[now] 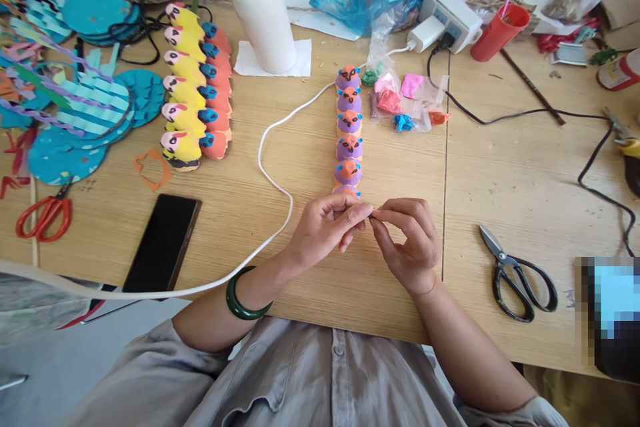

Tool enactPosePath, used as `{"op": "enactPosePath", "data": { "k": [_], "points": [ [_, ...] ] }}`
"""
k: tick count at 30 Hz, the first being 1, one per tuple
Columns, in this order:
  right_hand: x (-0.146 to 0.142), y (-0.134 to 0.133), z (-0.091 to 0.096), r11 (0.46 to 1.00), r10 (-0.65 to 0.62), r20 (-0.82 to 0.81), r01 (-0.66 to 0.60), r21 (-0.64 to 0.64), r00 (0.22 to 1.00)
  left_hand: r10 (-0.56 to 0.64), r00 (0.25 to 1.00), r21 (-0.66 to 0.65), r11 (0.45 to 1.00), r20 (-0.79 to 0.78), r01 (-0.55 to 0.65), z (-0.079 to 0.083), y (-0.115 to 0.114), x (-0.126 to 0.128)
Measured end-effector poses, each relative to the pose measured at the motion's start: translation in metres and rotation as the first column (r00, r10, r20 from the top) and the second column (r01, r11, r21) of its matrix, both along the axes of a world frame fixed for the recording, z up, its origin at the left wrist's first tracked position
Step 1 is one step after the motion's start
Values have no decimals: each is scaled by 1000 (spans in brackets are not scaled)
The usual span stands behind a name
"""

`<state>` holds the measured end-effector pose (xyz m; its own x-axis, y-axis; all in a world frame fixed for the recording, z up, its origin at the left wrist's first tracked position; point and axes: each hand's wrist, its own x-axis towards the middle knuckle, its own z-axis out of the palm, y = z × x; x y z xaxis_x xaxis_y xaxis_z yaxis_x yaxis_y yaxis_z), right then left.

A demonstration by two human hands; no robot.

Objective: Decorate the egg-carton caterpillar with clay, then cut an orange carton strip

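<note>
My left hand and my right hand meet fingertip to fingertip just above the wooden table. Both pinch a tiny dark piece between thumb and forefinger; I cannot make out what it is. A green bangle sits on my left wrist. Right behind my fingers begins a row of purple egg-carton figures with orange faces, running away from me. The nearest figure is partly hidden by my left hand.
Black scissors lie to the right, red scissors and a black phone to the left. A white cable loops across the middle. Yellow and orange figures, clay bags, a white bottle and a red cup stand further back.
</note>
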<state>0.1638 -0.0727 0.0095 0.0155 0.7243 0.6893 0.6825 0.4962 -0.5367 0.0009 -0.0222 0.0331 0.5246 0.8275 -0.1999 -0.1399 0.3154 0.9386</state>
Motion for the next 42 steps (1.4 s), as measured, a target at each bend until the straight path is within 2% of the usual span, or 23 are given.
{"op": "enactPosePath", "data": {
  "k": [6, 11, 14, 16, 19, 21, 23, 31, 37, 42],
  "points": [
    [0, -1, -3, 999, 14, -18, -15, -37, 1000, 15, 1000, -1, 1000, -28, -15, -3, 1, -1],
    [0, -2, -4, 999, 36, -41, -37, -24, 999, -23, 1000, 0, 1000, -21, 23, -3, 0, -2],
    [-1, -4, -3, 993, 44, -166, -61, -97, 985, -8, 999, 10, 1000, -41, 8, -3, 0, -2],
    [-2, -4, -3, 965, 13, -398, -116, -237, 917, 50, 997, 29, 998, -62, -48, -3, 1, -2],
    [-2, -2, -6, 885, -157, -718, -226, -407, 679, 144, 988, 53, 989, -58, -141, -4, 3, -1],
    [-1, 0, -8, 855, -243, -795, -265, -446, 555, 177, 984, 52, 983, -19, -176, -6, 6, -1],
    [0, 1, -9, 840, -269, -821, -295, -456, 503, 196, 980, 39, 980, 32, -197, -7, 7, -1],
    [-1, 2, -8, 829, -280, -837, -321, -457, 469, 216, 963, -96, 975, 161, -202, -7, 8, 1],
    [1, 1, -9, 820, -265, -787, -300, -488, 557, 205, 971, -138, 972, 119, -189, -8, 8, 1],
    [1, 1, -10, 818, -272, -797, -306, -487, 539, 146, 987, -135, 981, 60, -137, -6, 5, -1]
  ]
}}
